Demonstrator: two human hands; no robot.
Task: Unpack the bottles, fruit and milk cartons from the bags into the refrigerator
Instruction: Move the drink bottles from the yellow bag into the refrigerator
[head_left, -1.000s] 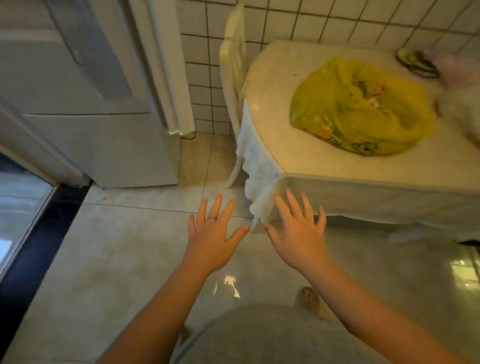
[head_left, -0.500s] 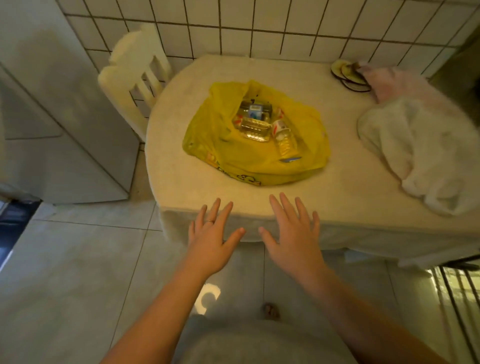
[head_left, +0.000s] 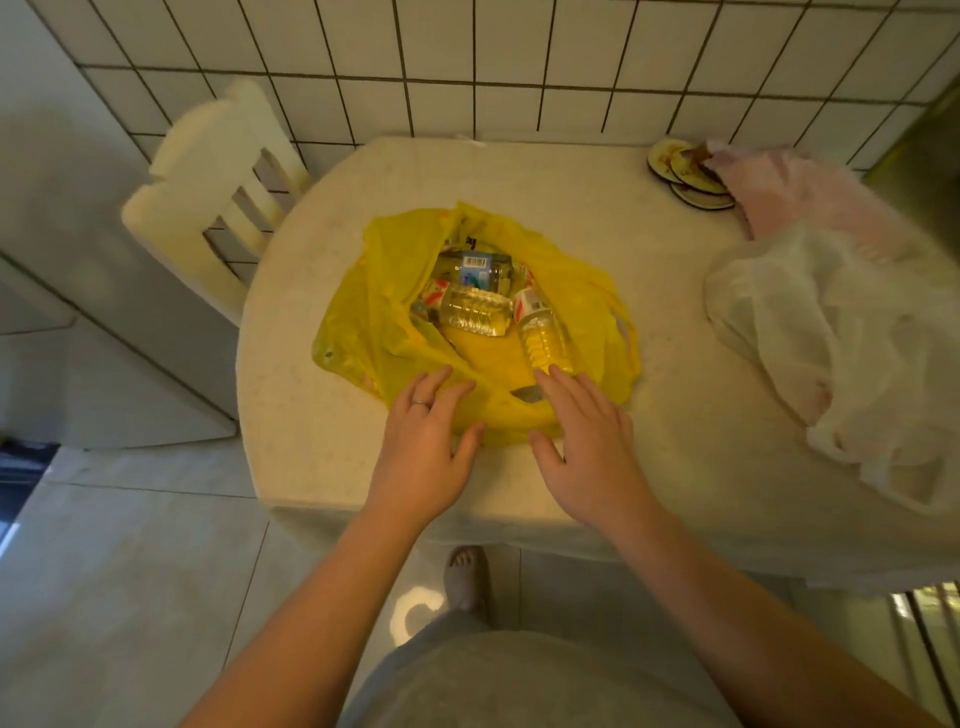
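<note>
Both hands, left hand (head_left: 422, 452) and right hand (head_left: 589, 447), reach over the yellow bag (head_left: 358, 322) on the desk (head_left: 675, 312); fingers released, spread; bottles (head_left: 475, 312) lie inside.

White tiled wall (head_left: 519, 67) with dark grout stands beyond the fingers (head_left: 566, 387). Cream chair (head_left: 208, 171) sits left of them, against the round pale surface (head_left: 597, 234). Glossy floor tiles (head_left: 130, 571) lie below, reflecting a light.
</note>
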